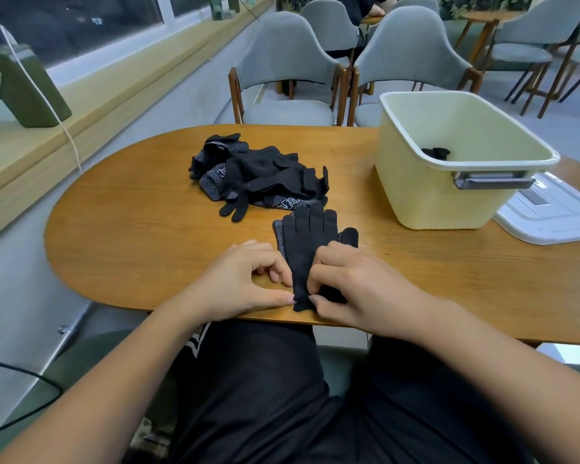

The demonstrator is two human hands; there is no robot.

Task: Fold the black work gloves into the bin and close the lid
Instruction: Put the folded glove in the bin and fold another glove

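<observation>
Hands at the cuff, left hand [248,279] and right hand [355,286] both pinching the gloves [310,239]
They lie stacked and flat at the near edge of the table [131,229], fingers pointing away. A neat fold probably wants both cuffs kept aligned and carried over to the fingertips in one move. Beyond lies the unfolded pile [258,175]; to the right the open bin [432,202] holds one dark bundle [436,152], its lid [549,216] flat on the table beside it
</observation>
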